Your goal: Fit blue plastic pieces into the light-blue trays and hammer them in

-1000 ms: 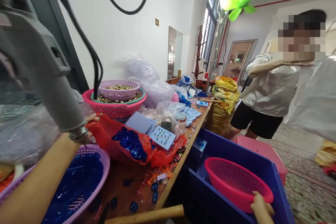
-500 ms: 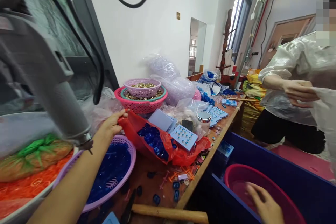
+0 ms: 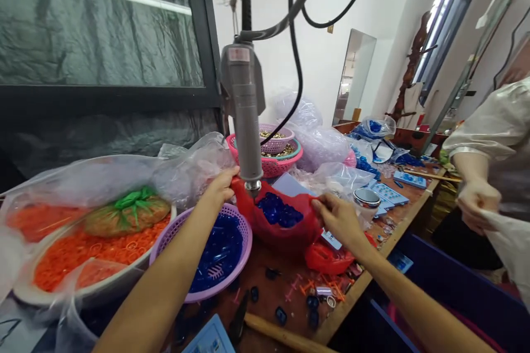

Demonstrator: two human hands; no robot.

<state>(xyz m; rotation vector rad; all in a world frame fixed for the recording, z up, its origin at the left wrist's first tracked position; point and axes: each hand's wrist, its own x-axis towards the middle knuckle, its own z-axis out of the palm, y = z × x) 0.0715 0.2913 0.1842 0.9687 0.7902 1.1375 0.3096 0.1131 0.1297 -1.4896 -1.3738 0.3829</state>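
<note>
A red plastic bag with dark blue pieces inside stands on the workbench, its mouth spread. My left hand pinches the bag's left edge, and my right hand grips its right edge. A grey electric screwdriver hangs in front of the bag. Left of the bag is a purple basket holding blue translucent pieces, partly behind my left forearm. Near the front edge lies a hammer with a wooden handle.
Orange pieces fill a large white tub at left, with a green-tied bag on top. Stacked baskets, light blue cases and small loose parts cover the bench. A person's hand holds white material at right.
My right hand has come up from over the magenta tub to the bag's right edge. The bag has been lifted and opened wider. The view has swung left.
</note>
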